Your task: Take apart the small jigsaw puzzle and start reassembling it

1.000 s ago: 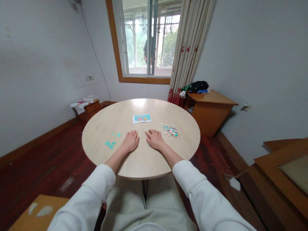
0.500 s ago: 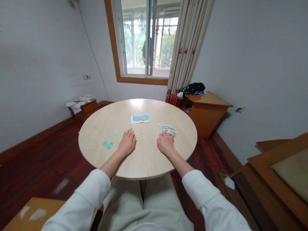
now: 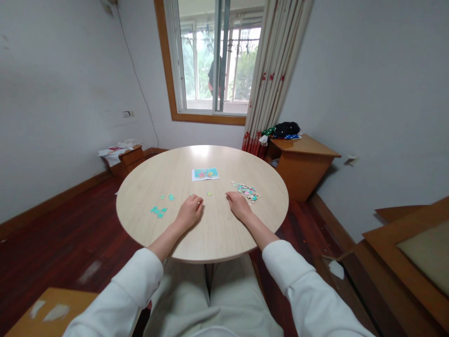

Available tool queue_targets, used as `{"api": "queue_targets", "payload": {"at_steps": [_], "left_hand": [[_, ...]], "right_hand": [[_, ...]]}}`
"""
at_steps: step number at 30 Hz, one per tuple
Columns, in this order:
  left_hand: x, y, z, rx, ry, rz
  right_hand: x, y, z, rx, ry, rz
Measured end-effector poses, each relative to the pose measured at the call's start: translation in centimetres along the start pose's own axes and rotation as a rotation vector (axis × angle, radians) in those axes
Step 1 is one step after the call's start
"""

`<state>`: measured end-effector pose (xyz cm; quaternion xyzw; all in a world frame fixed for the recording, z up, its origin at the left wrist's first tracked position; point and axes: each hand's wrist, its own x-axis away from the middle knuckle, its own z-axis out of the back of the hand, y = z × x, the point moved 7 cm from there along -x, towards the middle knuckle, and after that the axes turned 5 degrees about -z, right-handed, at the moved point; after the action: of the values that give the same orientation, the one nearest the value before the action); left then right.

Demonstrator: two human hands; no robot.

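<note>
My left hand (image 3: 190,210) rests on the round table with its fingers curled in and closed. A speck of teal (image 3: 191,194), apparently a puzzle piece, shows at the far edge of its fingers; whether it is gripped I cannot tell. My right hand (image 3: 239,205) is closed too, fingertips together and pointing left, just left of a heap of mixed jigsaw pieces (image 3: 248,191). Anything inside it is hidden. A single yellow-green puzzle piece (image 3: 209,194) lies between the hands. Left of my left hand are joined teal pieces (image 3: 159,212) and a smaller teal cluster (image 3: 171,197).
A picture card (image 3: 205,174) lies beyond the hands on the pale round table (image 3: 217,238). Behind it on the right stands a wooden cabinet (image 3: 305,164) with dark cloth on top. A wooden chair (image 3: 414,248) is at the far right. A person (image 3: 211,77) shows through the window.
My right hand has drawn left off the heap and closed up. My left hand has curled its fingers and shifted slightly right and nearer, uncovering a teal speck. The view has shifted slightly.
</note>
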<state>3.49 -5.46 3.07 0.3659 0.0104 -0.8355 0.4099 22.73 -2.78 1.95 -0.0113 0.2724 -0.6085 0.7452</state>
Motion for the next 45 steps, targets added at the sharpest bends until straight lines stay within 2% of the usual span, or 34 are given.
{"api": "queue_targets", "payload": {"at_steps": [4,8,14,16,20,23,27,29,31,34,36,38,41,45], "left_hand": [[-0.1,0.9,-0.4,0.027,-0.029,0.005],[-0.2,1.8,-0.6,0.04,-0.087,0.022],[-0.1,3.6,-1.0,0.11,-0.155,0.028],[-0.1,4.5,-1.2,0.143,-0.173,0.027],[-0.2,6.3,-1.7,0.187,-0.209,0.029],[-0.2,6.9,-2.2,0.225,-0.225,0.046],[-0.4,6.5,-2.5,0.294,-0.186,0.1],[-0.7,5.7,-2.6,0.376,-0.147,0.179],[-0.8,4.4,-3.1,0.552,-0.123,0.335],[-0.4,2.7,-4.8,0.972,-0.13,0.631],[-0.1,2.2,-5.7,1.198,-0.135,0.746],[0.0,1.9,-5.9,1.311,-0.126,0.765],[0.1,1.6,-5.8,1.368,-0.094,0.743],[0.2,1.6,-6.0,1.379,-0.091,0.737]], "right_hand": [[-0.7,1.0,0.6,-0.169,0.091,-0.094],[-0.8,1.7,0.8,-0.295,0.089,-0.217],[1.7,1.8,3.2,-0.353,0.105,-0.208],[3.2,1.5,4.0,-0.403,0.031,-0.152],[6.1,0.2,4.5,-0.408,-0.235,-0.028],[7.0,-0.5,4.6,-0.355,-0.269,0.011],[6.1,-0.9,3.6,-0.38,-0.266,-0.042],[5.3,-1.3,3.0,-0.416,-0.261,-0.069],[4.3,-1.9,2.8,-0.447,-0.203,-0.084],[3.2,-3.0,3.0,-0.475,-0.044,-0.108],[2.8,-3.9,2.9,-0.48,0.017,-0.102],[2.8,-4.9,2.6,-0.481,0.013,-0.069],[3.1,-6.1,2.0,-0.509,-0.06,0.008],[3.6,-5.1,2.1,-0.54,-0.11,0.012]]}}
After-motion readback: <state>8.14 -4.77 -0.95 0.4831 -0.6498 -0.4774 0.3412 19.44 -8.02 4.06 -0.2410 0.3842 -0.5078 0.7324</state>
